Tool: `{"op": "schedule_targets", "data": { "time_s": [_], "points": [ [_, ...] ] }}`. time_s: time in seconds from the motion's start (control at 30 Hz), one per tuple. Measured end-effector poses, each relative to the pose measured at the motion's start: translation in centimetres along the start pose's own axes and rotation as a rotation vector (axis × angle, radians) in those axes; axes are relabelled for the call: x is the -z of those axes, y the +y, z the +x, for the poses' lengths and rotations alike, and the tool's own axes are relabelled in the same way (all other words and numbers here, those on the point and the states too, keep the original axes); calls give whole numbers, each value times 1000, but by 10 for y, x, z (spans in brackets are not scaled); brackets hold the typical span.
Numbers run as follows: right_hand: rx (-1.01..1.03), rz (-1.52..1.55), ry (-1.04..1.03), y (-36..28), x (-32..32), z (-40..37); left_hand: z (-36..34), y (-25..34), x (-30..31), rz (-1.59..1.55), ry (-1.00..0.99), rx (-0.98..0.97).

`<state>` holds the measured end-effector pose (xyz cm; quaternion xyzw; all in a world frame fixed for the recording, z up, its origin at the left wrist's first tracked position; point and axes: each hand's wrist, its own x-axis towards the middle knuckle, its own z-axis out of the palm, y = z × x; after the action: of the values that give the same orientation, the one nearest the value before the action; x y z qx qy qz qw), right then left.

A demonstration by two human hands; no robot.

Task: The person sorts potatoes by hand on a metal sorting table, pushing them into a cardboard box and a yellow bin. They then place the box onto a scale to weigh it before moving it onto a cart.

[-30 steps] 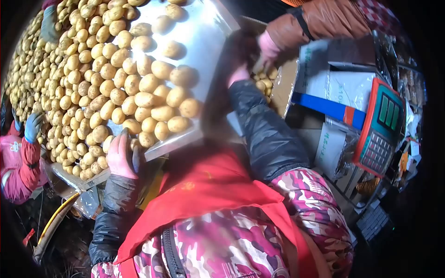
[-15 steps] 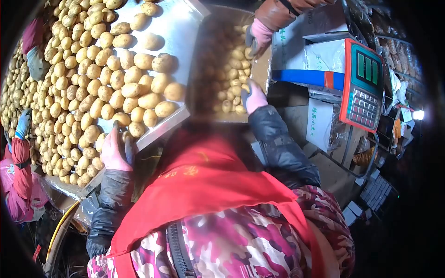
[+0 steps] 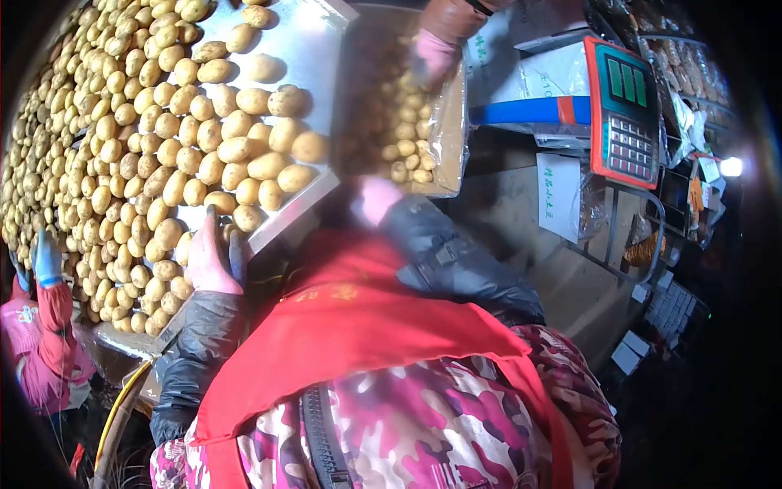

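Observation:
My left hand (image 3: 215,259), in a pink and dark glove, rests at the near edge of the sorting table with its fingers stretched out and apart, right against the nearest potatoes (image 3: 248,218). My right hand (image 3: 377,200), also pink-gloved, is smeared by motion between the table's metal lip (image 3: 292,210) and a lined cardboard box (image 3: 448,147). Smaller potatoes (image 3: 407,159) lie inside that box. The fingers of my right hand are hidden in blur.
Another person's gloved hand (image 3: 437,55) reaches into the box from the far side. At left, a person in a blue glove (image 3: 47,259) works by the potatoes. A red-framed scale display (image 3: 623,114) and a white labelled box (image 3: 560,196) stand at right.
My right hand has moved left, out of the box toward the table's lip. The other person's hand in the box has shifted left. My left hand stays at the table's edge.

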<state>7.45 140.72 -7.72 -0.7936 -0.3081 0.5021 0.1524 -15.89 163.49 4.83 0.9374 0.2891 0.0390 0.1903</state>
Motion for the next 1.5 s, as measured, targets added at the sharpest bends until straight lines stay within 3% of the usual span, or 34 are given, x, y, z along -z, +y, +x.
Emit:
{"op": "schedule_targets", "data": {
  "time_s": [0.17,0.4,0.47,0.53,0.6,0.63,0.7,0.77,0.83,0.97,1.03,1.1,1.2,1.3,1.4,1.5],
  "points": [
    [449,-120,671,19,-7,-92,-1,-1,-1,21,32,-28],
    [-252,334,287,95,-35,-149,-3,1,2,-69,-22,37],
    [-375,713,474,177,-85,-119,-2,5,4,-103,-16,58],
    [-502,677,507,148,-60,-124,-3,9,7,19,113,-70],
    [-497,831,562,138,-38,-124,2,23,16,117,228,-254],
    [-498,908,585,140,-33,-122,2,31,20,61,193,-304],
    [-472,1346,628,166,-43,-104,-1,51,23,-50,129,-396],
    [-466,1219,560,189,-43,-97,7,92,29,-138,-30,-486],
    [-465,1107,493,207,-41,-97,10,112,10,-209,-246,-439],
    [-270,846,335,281,-63,-100,0,115,-51,-213,-566,-256],
    [-168,536,310,291,-50,-122,-15,109,-79,-230,-543,-159],
    [-345,990,353,328,-59,-122,-29,85,-118,-238,-587,20],
    [-418,830,257,357,-29,-155,-31,93,-139,-372,-574,295],
    [-469,435,293,353,12,-203,-40,38,-218,-622,-428,654],
    [-469,637,276,460,-25,-195,-41,-30,-276,-457,-475,666],
    [-440,451,290,510,-38,-201,-45,-57,-299,-818,-456,714]
  ]
}}
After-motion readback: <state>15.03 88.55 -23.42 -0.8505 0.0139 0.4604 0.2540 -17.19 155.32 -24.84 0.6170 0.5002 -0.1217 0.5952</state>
